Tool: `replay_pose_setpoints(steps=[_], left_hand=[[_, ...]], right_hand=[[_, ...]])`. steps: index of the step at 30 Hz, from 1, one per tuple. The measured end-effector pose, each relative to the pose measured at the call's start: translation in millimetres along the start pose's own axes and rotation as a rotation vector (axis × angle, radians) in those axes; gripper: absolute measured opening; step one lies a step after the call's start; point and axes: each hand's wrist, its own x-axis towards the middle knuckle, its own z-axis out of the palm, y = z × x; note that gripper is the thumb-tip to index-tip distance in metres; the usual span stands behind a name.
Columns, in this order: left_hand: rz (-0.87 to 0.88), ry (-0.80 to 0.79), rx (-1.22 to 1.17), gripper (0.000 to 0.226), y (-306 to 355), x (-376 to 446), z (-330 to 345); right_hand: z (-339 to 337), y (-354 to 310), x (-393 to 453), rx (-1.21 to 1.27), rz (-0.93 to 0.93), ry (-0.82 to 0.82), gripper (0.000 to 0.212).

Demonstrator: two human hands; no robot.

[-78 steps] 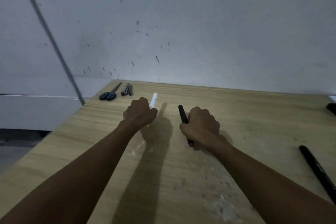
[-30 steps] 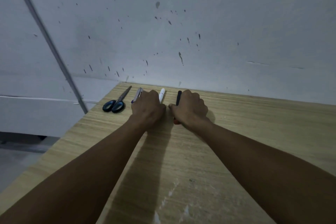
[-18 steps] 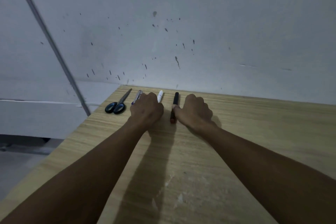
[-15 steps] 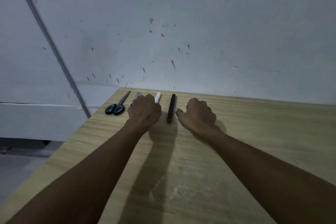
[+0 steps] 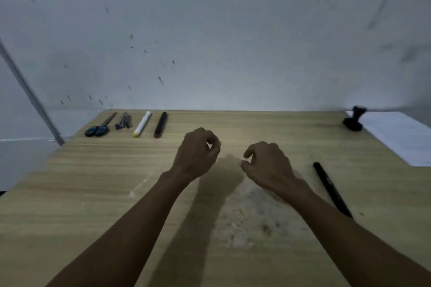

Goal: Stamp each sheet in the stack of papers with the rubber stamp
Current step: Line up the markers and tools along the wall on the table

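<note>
A black rubber stamp (image 5: 353,120) stands at the far right of the wooden table (image 5: 93,182), on the near corner of a stack of white papers (image 5: 401,137). My left hand (image 5: 198,154) and my right hand (image 5: 268,165) hover over the middle of the table, well left of the stamp. Both have loosely curled fingers and hold nothing.
Along the far left edge lie scissors (image 5: 99,127), a small dark tool (image 5: 123,121), a white marker (image 5: 141,123) and a black marker with a red end (image 5: 160,124). Another black marker (image 5: 331,189) lies right of my right hand. A wall rises behind the table.
Both hands let go of the white and black markers at the far left and drew back to the table's middle. The view swung right, bringing the stamp and papers in.
</note>
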Motion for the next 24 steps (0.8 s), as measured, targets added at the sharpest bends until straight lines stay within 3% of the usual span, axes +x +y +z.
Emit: replay_pose_setpoints(steps=[6,10,14,17,20,24], left_hand=[[0.047,-0.063,-0.100,0.008,57,-29,45],[0.057,-0.112,-0.130,0.010,78,-39,59],[0.075,-0.137,-0.132,0.012,89,-45,63],[0.058,-0.149,-0.145,0.016,91,-50,62],[-0.022,-0.204,-0.178,0.027,93,-53,59],[-0.289,-0.248,-0.465,0.038,95,-54,47]], right_hand=[[-48,81,-60,-0.158,0.254,0.141,0.034],[-60,105,-81,-0.229,0.430,0.017,0.047],[-63,111,-91,-0.186,0.469,-0.003,0.029],[-62,105,-89,-0.053,0.475,0.040,0.023],[-58,83,-85,0.272,0.420,0.082,0.015],[-51,41,-81,0.522,0.225,0.052,0.014]])
